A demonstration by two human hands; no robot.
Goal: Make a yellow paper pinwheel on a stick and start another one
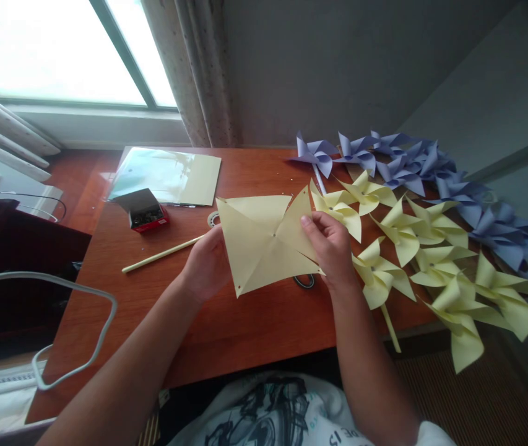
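Yellow paper square (264,244), cut along its diagonals, sits in the middle of the frame between my two hands, lifted just above the wooden surface (226,322): my left hand (205,263) closes on its left edge, and my right hand (331,244) pinches the raised flap at its upper right, so the sheet runs leftward from those fingers. A pale stick (164,253) lies left of my left hand, finished yellow pinwheels (398,248) crowd the right, and open room stays toward the bottom.

Pinwheels (412,241) right of box (145,210) (on table (245,328))
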